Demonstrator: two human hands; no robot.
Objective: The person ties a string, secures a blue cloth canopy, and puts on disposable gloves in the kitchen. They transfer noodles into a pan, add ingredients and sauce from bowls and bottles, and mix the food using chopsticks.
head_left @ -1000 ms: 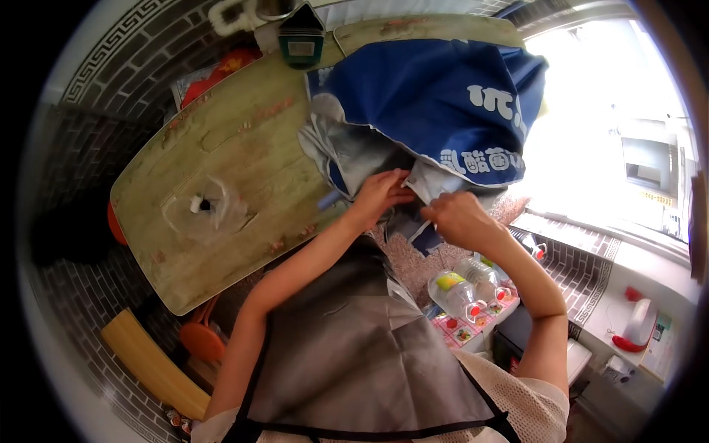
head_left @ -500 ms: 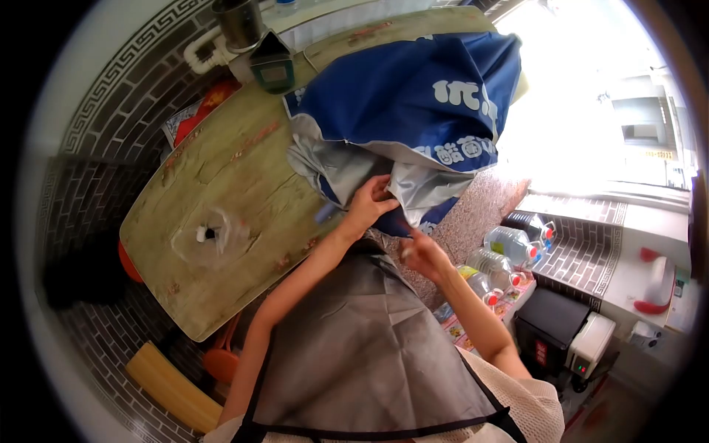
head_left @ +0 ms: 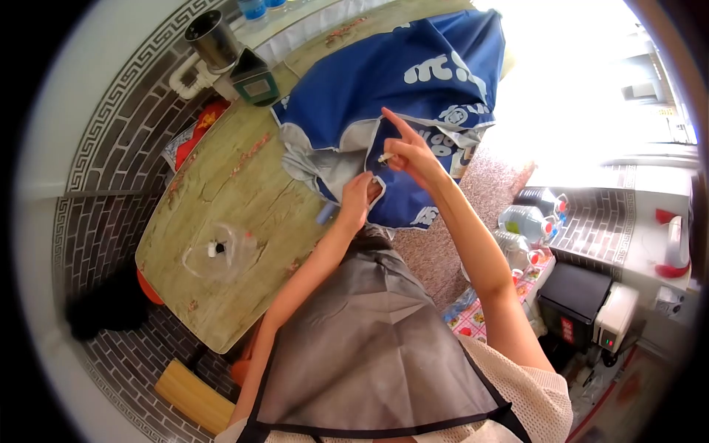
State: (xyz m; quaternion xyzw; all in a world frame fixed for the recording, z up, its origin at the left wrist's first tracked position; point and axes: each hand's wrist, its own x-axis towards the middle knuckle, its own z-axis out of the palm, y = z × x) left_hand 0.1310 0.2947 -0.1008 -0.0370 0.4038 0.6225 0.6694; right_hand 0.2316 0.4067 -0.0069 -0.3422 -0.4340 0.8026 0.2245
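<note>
A large blue cloth [head_left: 354,81] with white lettering and a silver-grey lining lies bunched over the table's right part, its near edge hanging over the side. My left hand [head_left: 357,198] is closed on the cloth's near edge, fingers partly hidden by the fold. Just above and to the right, my right hand [head_left: 410,151] points its index finger up and left over the cloth. Its other fingers are curled round a small whitish object [head_left: 385,157], too small to name. A blue tube-like piece [head_left: 326,214] sits at the table edge beside my left wrist.
On the green table [head_left: 214,177] lies a clear plastic bag [head_left: 225,255]. A dark green box [head_left: 253,80] and a metal cup [head_left: 210,37] stand at the back left. Large plastic bottles [head_left: 523,220] and a black bin-like box [head_left: 572,295] are at the right. A yellow bench [head_left: 193,395] is lower left.
My right hand has risen from the cloth's lower edge to above it, index finger now stretched. The silver flap has turned, showing more blue. The view has shifted, bringing the metal cup into sight.
</note>
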